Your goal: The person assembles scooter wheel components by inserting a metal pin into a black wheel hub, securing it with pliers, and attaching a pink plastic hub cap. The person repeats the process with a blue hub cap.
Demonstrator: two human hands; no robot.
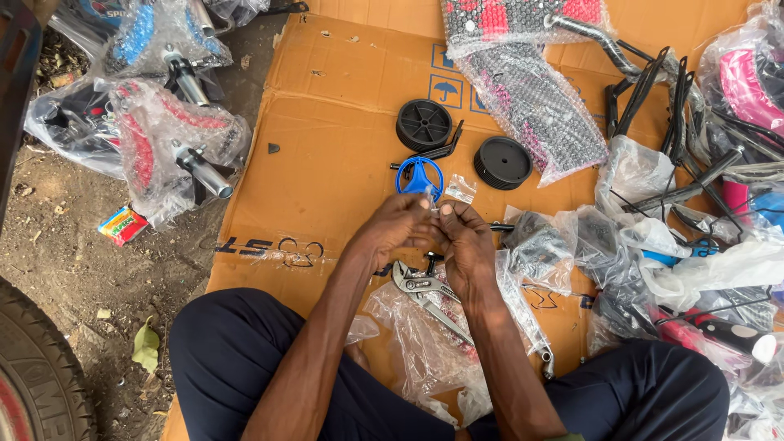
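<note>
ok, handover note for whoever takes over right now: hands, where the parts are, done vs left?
Left hand and right hand: raised together over the cardboard sheet, fingertips pinching a small clear plastic bag; what is in it is too small to tell.
Parts: blue plastic wheel piece just beyond the hands, two black training wheels behind it.
Adjustable pliers lie on clear wrapping below the hands, untouched.
Done: small parts are out of their wrap and spread on the cardboard.
Left: bubble-wrapped bike frames at far left are still wrapped; nothing looks assembled.

Pliers [425, 287], two black wheels [424, 124] (on cardboard [327, 163]).
</note>
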